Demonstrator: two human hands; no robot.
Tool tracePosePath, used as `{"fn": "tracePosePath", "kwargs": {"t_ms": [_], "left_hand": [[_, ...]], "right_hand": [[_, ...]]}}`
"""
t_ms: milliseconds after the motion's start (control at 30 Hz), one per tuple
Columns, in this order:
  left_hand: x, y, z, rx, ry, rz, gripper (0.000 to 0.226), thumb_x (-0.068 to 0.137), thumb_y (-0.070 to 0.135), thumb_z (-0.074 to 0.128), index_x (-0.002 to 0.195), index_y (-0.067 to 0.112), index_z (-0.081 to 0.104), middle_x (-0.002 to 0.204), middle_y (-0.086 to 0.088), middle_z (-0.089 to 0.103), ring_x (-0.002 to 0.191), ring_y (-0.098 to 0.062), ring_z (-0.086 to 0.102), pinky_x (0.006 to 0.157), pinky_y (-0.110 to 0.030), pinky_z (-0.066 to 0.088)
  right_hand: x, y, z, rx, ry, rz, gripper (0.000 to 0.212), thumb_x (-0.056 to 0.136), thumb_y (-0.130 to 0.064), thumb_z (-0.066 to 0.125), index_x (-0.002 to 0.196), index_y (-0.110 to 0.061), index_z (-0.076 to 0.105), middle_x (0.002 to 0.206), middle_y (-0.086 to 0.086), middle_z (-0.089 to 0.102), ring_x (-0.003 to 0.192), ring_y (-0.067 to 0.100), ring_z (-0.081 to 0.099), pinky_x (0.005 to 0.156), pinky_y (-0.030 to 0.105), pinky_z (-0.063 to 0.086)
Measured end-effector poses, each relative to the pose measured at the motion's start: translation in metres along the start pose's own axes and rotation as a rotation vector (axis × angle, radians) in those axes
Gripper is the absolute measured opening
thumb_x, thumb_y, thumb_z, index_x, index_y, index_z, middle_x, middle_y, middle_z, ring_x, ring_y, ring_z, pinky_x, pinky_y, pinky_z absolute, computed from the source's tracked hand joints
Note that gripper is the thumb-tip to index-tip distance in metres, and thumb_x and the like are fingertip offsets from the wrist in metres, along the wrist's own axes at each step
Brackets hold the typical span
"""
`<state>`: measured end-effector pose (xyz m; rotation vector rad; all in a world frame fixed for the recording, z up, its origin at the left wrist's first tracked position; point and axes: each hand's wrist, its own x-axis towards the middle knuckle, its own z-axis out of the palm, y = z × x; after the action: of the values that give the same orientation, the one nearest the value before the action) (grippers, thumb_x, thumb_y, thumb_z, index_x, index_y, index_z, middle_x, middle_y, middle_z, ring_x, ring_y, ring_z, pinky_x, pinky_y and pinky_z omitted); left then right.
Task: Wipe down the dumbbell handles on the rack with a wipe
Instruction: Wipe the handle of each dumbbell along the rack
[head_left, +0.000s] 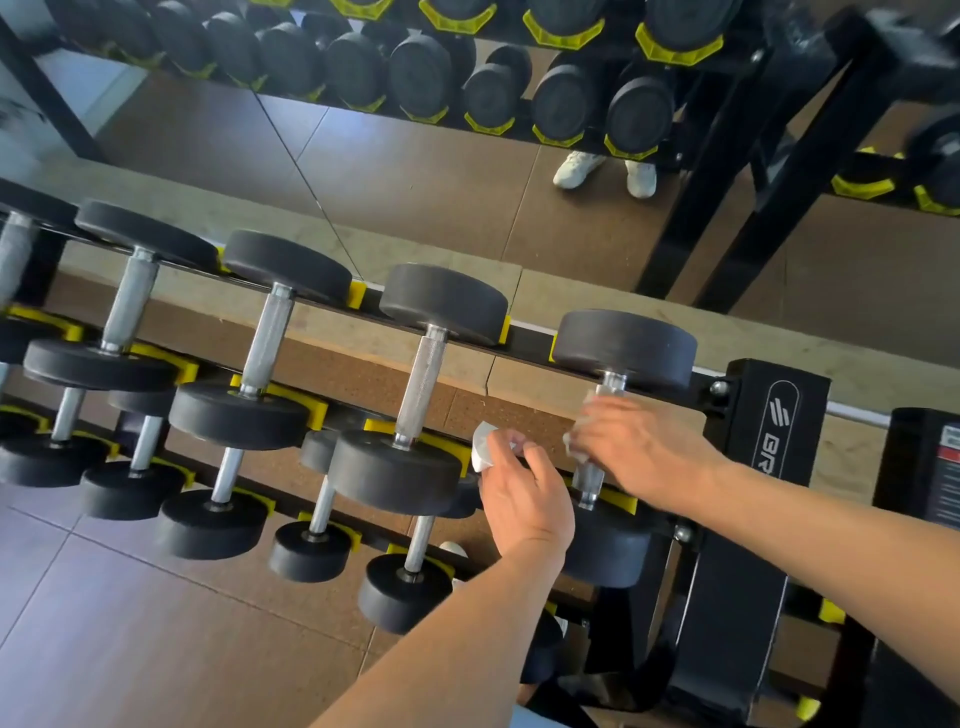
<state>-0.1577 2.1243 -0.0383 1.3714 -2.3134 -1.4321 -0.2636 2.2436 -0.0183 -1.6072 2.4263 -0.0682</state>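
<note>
At the right of the frame, a wipe (581, 441) is gripped around the rightmost dumbbell handle (592, 475) by the right hand (631, 449). A second white wipe (483, 448) is pinched by the left hand (522, 496) just beside it, at centre, over the rack (769, 431).

A large wall mirror (415, 171) with a thin vertical seam rises from a pale beige ledge (597, 306), reflecting a glossy brown tiled floor (130, 639) that catches soft bluish daylight, with brown cork-textured flooring (363, 374) below.
</note>
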Motion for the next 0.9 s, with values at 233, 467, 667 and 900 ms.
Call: {"fn": "tracePosePath", "kwargs": {"t_ms": [233,467,667,900], "left_hand": [[0.001,0.001,0.0,-0.005,-0.002,-0.011,0.011,0.1,0.032,0.032,0.106,0.034,0.042,0.088,-0.003,0.06,0.083,-0.022,0.057,0.07,-0.036,0.043],[0.0,0.002,-0.003,-0.033,-0.01,-0.028,0.011,0.1,0.029,0.035,0.106,0.029,0.044,0.084,0.004,0.054,0.082,-0.021,0.055,0.072,-0.034,0.038],[0.0,0.001,-0.002,-0.023,-0.011,-0.002,0.015,0.099,0.033,0.033,0.108,0.03,0.044,0.091,-0.003,0.059,0.085,-0.023,0.058,0.074,-0.04,0.047],[-0.001,0.002,-0.001,-0.018,-0.011,-0.011,0.016,0.1,0.03,0.034,0.11,0.027,0.046,0.091,-0.004,0.059,0.083,-0.023,0.059,0.07,-0.035,0.044]], "right_hand": [[0.02,0.0,-0.02,0.0,0.002,-0.033,0.035,0.092,-0.017,0.043,0.115,-0.015,0.07,0.11,0.003,0.07,0.106,0.021,0.066,0.098,0.036,0.053],[-0.002,-0.023,-0.001,-0.002,-0.117,0.022,0.045,0.094,-0.021,0.032,0.117,-0.017,0.071,0.118,0.003,0.071,0.117,0.02,0.062,0.1,0.038,0.052],[0.03,-0.03,-0.03,0.485,0.018,0.423,0.026,0.104,-0.022,0.046,0.113,-0.024,0.07,0.095,-0.009,0.066,0.082,0.008,0.061,0.07,0.023,0.045],[0.021,-0.011,-0.013,-0.11,-0.179,0.174,0.024,0.093,-0.017,0.049,0.104,-0.018,0.07,0.1,0.005,0.07,0.1,0.022,0.065,0.101,0.038,0.049]]}}
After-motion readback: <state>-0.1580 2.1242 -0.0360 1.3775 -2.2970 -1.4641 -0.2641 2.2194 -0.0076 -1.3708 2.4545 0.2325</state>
